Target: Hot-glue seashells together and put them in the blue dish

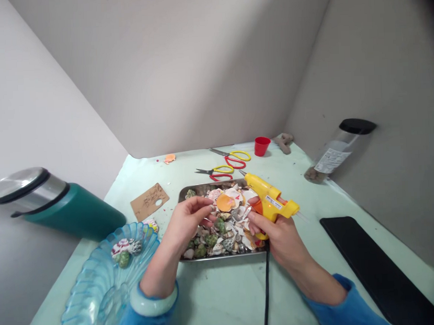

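Observation:
My right hand (277,229) is wrapped round a yellow hot glue gun (267,195), its nozzle pointing up and left and its black cord hanging down. Above the left part of a metal tray (221,258), my left hand (190,216) has thumb and forefinger brought together in a pinch; anything between them is too small to make out. Just right of those fingertips is an orange shell (225,203). Shells (228,243), several of them green, white or speckled, fill the tray. Part of this heap is hidden behind my hands.
Two pairs of scissors (222,170) (234,157) lie behind the tray, near a red cup (262,146). At left are a brown card (149,202), a green bottle (78,209) and a blue glass dish (89,283). A clear jar (332,155) and black slab (372,266) are at right.

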`<state>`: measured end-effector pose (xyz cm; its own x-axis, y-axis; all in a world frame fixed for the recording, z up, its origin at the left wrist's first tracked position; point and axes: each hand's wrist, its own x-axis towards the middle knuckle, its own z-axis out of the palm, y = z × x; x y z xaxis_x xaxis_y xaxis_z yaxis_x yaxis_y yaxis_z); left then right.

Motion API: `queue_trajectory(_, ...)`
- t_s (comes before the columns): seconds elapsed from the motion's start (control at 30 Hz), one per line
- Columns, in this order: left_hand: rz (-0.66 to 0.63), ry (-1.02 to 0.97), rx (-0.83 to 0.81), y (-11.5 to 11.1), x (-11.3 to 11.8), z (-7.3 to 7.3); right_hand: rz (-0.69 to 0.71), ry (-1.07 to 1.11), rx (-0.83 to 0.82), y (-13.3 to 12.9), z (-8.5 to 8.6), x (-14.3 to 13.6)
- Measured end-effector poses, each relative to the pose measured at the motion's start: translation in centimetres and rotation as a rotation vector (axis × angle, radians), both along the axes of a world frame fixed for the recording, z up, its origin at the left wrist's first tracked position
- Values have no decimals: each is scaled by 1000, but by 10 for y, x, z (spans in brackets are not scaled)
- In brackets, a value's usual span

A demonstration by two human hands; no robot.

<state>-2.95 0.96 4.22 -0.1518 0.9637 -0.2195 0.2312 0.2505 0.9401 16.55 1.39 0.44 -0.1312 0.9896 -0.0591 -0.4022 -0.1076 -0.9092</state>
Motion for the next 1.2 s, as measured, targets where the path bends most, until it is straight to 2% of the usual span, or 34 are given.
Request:
queue_trajectory(0.03, 14, -186, -29, -2, 2, 1, 6, 1, 1, 0, 0, 0)
queue_trajectory(0.1, 40, -412, -75, -5, 5, 3, 10, 1, 7, 0, -1, 0)
queue_trajectory(0.23, 66, -542, -80, -9, 11, 5, 1, 4, 29, -1, -1, 0)
queue_trajectory(0.47, 22, -545, 90, -11, 29, -1, 19, -8, 37, -1, -3, 1)
queue_trajectory(0.6, 35, -553, 214, -12, 38, -4, 96, 56, 29, -1, -4, 2)
queue_trajectory(0.87, -18, -575, 231, -13, 46, -2, 188, 152, -2, 0, -2, 4)
queue_trajectory(1.03, -14, -471, 320, -14, 52, -1, 227, 153, -45, 0, 0, 4)
queue_trajectory(1.2, -69, -484, 364, -13, 58, 0, 210, 120, -54, 0, 1, 3)
